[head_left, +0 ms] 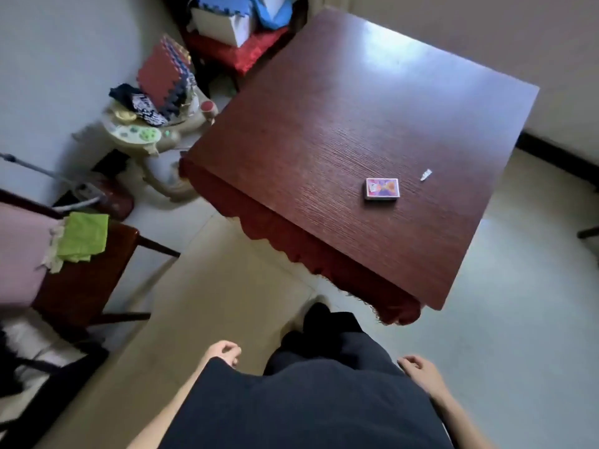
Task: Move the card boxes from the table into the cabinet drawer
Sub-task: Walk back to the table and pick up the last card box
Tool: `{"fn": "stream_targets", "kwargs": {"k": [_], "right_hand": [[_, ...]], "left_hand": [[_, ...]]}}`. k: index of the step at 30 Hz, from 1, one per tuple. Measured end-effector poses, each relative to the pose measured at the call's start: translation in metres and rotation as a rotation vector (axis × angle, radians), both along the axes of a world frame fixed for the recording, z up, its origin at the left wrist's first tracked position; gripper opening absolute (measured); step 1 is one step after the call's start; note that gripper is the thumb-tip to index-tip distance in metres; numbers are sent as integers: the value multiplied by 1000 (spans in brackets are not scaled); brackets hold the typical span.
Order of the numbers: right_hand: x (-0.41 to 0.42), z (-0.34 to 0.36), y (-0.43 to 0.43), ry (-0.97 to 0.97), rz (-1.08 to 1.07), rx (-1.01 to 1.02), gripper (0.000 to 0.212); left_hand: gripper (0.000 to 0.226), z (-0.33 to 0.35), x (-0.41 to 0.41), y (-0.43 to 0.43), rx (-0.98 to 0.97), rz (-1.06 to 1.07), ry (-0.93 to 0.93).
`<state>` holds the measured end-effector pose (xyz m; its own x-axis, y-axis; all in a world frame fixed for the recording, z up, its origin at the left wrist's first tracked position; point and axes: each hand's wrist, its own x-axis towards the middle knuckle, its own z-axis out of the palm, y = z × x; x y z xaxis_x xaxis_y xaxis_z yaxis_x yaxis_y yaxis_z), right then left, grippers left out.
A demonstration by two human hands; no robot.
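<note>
1. Left hand (pixel 223 351): hangs low beside the dark-clothed torso, fingers curled loosely inward toward the palm, holding nothing. Below it is pale floor (pixel 210 286), not the table.
2. Right hand (pixel 419 371): hangs on the other side of the torso, fingers half-curled and relaxed, also holding nothing. It is well apart from the table and from the box.
3. Between the hands: dark trousers and one dark shoe (pixel 319 314), its toe pointing at the table's near corner.
4. Table (pixel 324 124): dark reddish wood, square top, seen corner-on, with a red scalloped fringe hanging below the near-left edge. A bright patch of glare lies toward the far corner.
5. Card box (pixel 381 188): one only in view, flat on the tabletop, near the near-right edge and closer to the right corner than to the near one. Its top face is pink, purple and orange; the print is too small to read.
6. Small white scrap (pixel 426 175): on the tabletop just beyond the box, toward the right corner, not touching it. Cannot tell what it is.
7. Left of the table: a wooden chair (pixel 81 286) carrying a green cloth (pixel 84 236); farther back, a toy stand (pixel 146 134) stacked with foam mats (pixel 162 72).
8. Cabinet drawer: outside this view.
</note>
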<state>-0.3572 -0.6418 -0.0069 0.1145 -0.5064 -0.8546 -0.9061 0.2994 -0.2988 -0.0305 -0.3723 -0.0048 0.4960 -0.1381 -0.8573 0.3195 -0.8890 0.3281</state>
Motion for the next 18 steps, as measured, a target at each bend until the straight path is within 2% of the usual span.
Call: {"fn": "stream_targets", "kwargs": {"k": [2,8,13,18], "right_hand": [[-15,-12,15,35,-119,21,17],[0,-25,27,76,-359,113,18],[53,-27,-19,-25,-431,31,16],[119,0,-69,-202,-433,-88,11]], "left_hand": [[12,0,38,-39,35,-143,-6],[13,7,100,-158,-80,-325,-19],[12,13,107,-212,-151,-494,-26],[18,17,125,-224,-74,-631,-3]]}}
